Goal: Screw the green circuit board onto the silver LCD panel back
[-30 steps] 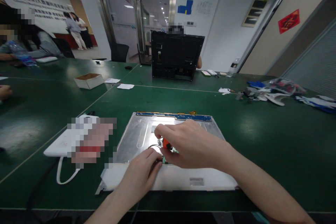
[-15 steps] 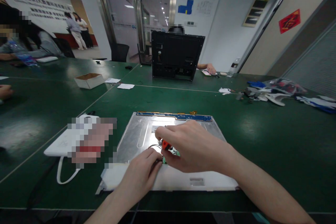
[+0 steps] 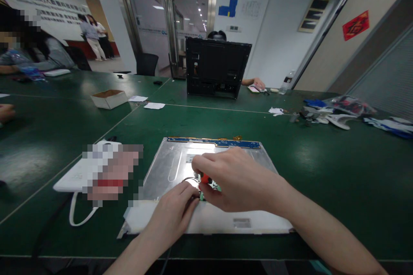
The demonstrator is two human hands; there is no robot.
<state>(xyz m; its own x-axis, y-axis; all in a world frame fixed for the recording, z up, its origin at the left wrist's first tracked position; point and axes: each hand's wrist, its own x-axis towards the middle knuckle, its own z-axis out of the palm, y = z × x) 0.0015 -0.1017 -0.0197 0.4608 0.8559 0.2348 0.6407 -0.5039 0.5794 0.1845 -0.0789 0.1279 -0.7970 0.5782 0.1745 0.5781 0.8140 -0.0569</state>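
A bare LCD panel point(image 3: 164, 167) lies back side up in front of me, its silver metal sheet showing. Along its far edge runs a blue circuit strip point(image 3: 206, 141). My right hand point(image 3: 237, 180) is closed around the orange-red handle of a screwdriver point(image 3: 205, 178), which points down over a small green circuit board point(image 3: 218, 188); the tip is hidden. At the board's left end, the fingers of my left hand point(image 3: 177, 204) are pressed together on it. A thin cable point(image 3: 189, 178) curves out just beyond those fingertips.
Left of the panel are a white device point(image 3: 72, 178) with a cable and a blurred-out item. Farther off stand an open box point(image 3: 109, 99) and a black monitor point(image 3: 217, 68), with a person behind it. Bags and gloves point(image 3: 338, 114) lie at right. Another person's hand point(image 3: 6, 113) rests far left.
The screwdriver handle has turned slightly in my right hand, whose fingers have shifted a little. My left hand and the panel stay in place.
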